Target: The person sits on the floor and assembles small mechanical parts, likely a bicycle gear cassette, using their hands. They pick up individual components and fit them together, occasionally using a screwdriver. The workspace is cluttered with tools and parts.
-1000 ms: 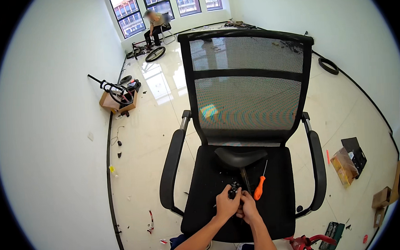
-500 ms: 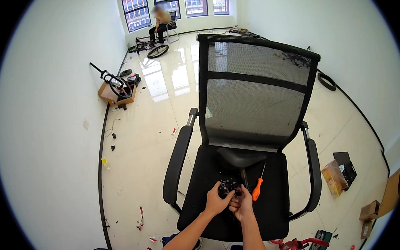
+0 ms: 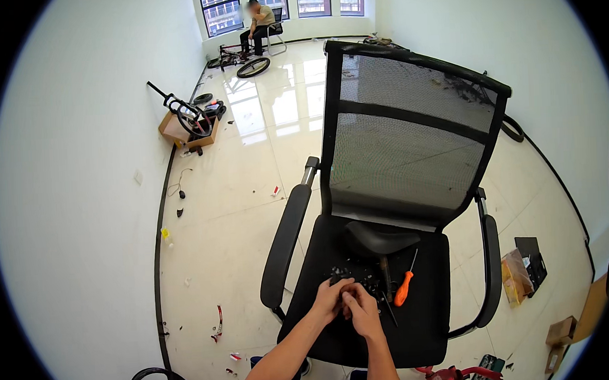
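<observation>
Over the seat of a black office chair, my left hand and my right hand meet with fingers curled together. Whatever they hold, if anything, is hidden between the fingers. Several small dark parts lie on the seat just beyond my left hand. A black bicycle saddle with its post rests towards the backrest. Right of the post lies a screwdriver with an orange handle, its shaft pointing away from me. A thin dark tool lies close to my right hand.
Armrests flank the seat. A cardboard box of bicycle parts stands by the left wall. Farther off, a person sits near a wheel. A red bicycle frame lies on the floor at lower right.
The view has shifted, so the chair appears farther right. My hands have drawn closer together, and the cluster of dark parts formerly at my fingers now shows beyond them on the seat.
</observation>
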Demonstrator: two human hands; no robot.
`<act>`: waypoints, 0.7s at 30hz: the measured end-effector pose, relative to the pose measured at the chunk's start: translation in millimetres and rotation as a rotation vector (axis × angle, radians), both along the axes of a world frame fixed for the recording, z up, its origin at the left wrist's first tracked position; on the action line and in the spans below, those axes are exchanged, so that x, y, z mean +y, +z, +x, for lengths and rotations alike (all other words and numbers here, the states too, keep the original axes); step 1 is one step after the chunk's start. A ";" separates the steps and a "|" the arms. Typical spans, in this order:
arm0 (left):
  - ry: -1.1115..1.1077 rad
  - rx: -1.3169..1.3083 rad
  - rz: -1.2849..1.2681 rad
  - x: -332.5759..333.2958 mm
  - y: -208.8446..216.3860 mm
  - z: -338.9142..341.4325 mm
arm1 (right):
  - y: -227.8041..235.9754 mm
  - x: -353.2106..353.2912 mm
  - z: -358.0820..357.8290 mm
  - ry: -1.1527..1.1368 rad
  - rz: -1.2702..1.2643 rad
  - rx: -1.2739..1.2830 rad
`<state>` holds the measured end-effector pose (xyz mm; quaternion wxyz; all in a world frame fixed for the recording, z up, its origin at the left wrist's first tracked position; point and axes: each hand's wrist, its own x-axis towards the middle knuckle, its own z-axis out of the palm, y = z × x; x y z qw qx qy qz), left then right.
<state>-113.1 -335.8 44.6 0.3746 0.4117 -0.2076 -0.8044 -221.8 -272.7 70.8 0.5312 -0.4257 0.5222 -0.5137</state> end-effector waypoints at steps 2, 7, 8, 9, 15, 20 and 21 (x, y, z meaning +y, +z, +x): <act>-0.088 0.120 0.061 -1.5 -8.5 1.1 | 1.7 0.6 -4.6 0.025 -0.023 0.004; -0.201 0.197 0.201 -3.9 -21.8 -0.1 | 2.4 5.5 -17.2 0.112 -0.126 -0.003; -0.202 0.143 0.196 -4.0 -27.9 -1.9 | 0.6 7.1 -18.9 0.103 -0.115 0.053; -0.202 0.089 0.191 -4.1 -31.9 -2.0 | -1.9 8.4 -20.4 0.094 -0.103 0.109; -0.417 0.052 0.057 0.9 -5.9 0.6 | 28.2 14.3 -35.0 0.138 -0.201 0.484; -0.384 0.150 0.188 -1.1 -19.9 -4.8 | 20.9 15.5 -33.6 0.035 -0.186 0.555; -0.352 0.163 0.218 -0.7 -15.2 -8.0 | 20.1 15.3 -34.4 0.045 -0.193 0.609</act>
